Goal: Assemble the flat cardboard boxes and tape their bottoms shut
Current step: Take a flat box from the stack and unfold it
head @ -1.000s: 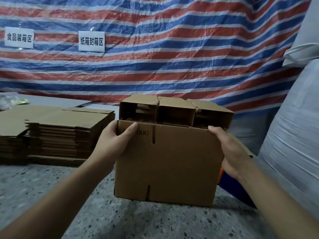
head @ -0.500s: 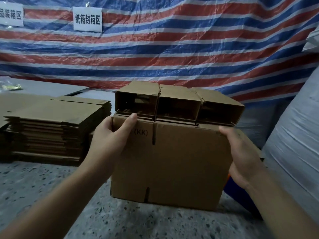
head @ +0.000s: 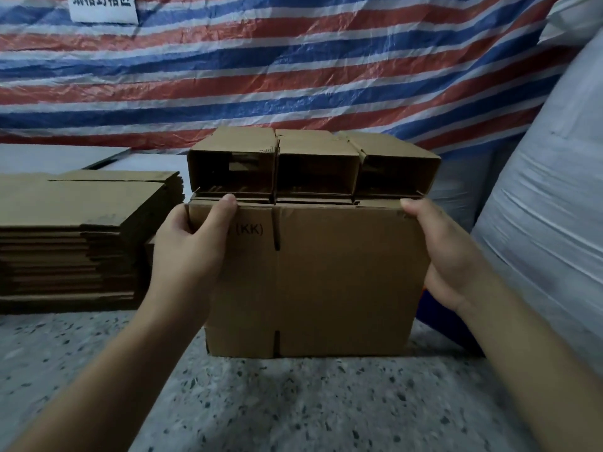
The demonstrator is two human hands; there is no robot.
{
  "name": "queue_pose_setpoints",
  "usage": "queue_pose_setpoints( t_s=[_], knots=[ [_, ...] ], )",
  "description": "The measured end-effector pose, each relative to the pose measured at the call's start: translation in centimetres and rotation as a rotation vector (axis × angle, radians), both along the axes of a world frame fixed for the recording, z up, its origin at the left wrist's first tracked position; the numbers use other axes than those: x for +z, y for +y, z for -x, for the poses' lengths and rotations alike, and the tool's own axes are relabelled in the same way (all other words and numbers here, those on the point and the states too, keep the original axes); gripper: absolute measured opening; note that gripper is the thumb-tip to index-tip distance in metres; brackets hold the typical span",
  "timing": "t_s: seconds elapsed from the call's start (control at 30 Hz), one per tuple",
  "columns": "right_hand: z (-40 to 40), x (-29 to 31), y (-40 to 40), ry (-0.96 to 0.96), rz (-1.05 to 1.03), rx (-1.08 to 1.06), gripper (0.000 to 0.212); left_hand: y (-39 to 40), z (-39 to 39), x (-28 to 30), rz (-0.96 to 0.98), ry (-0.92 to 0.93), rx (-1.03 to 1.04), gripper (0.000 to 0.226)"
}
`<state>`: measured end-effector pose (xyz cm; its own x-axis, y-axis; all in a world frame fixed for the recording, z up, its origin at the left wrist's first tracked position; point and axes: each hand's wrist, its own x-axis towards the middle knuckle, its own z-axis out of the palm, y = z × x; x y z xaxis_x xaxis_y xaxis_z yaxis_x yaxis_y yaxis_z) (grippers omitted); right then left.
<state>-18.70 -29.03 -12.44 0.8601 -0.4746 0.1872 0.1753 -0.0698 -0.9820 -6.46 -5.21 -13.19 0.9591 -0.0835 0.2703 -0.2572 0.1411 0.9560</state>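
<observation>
A flat brown cardboard box (head: 326, 275), marked "(KK)", stands upright in front of me above the speckled floor. My left hand (head: 192, 246) grips its upper left corner, thumb over the front face. My right hand (head: 447, 252) grips its upper right edge, thumb on top. Behind it, three assembled boxes (head: 313, 164) lie on their sides in a row with their open ends facing me. A tall stack of flat boxes (head: 75, 236) sits on the floor to the left.
A red, white and blue striped tarp (head: 293, 66) hangs behind with a white sign (head: 101, 8) at the top left. A large white woven sack (head: 551, 197) fills the right side. The grey speckled floor (head: 293, 406) spreads in front.
The view has tilted down and drawn closer. The flat box stays upright in both hands, now lower against the row of assembled boxes.
</observation>
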Motion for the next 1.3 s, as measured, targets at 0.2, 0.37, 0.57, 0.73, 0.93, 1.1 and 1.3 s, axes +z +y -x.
queue_pose_setpoints(
  t_s=[0.2,0.37,0.57,0.73,0.93,1.1,1.3],
  knots=[
    [1.1,0.3,1.3,0.015,0.031,-0.069,0.041,0.4,0.1,0.5,-0.036,0.009,-0.043,0.022],
    [1.5,0.7,1.7,0.013,0.031,-0.075,0.045,0.3,0.8,1.1,-0.105,0.03,-0.018,0.022],
    [1.0,0.2,1.4,-0.021,0.057,-0.012,0.04,-0.7,3.0,0.5,-0.075,0.063,0.056,0.069],
    [1.0,-0.1,-0.7,-0.107,-0.187,0.237,0.052,-1.1,3.3,1.0,-0.086,0.09,0.097,0.074],
    [1.2,0.6,-1.2,0.022,-0.218,0.406,0.046,-0.5,2.9,1.7,-0.152,0.149,0.018,0.06],
    [1.7,1.3,0.1,-0.01,-0.166,0.299,0.05,0.3,3.3,2.8,-0.2,0.191,-0.244,0.023],
    [1.4,-1.0,2.7,-0.018,-0.124,0.157,0.065,0.5,4.0,2.7,-0.088,0.297,-0.506,0.034]
  ],
)
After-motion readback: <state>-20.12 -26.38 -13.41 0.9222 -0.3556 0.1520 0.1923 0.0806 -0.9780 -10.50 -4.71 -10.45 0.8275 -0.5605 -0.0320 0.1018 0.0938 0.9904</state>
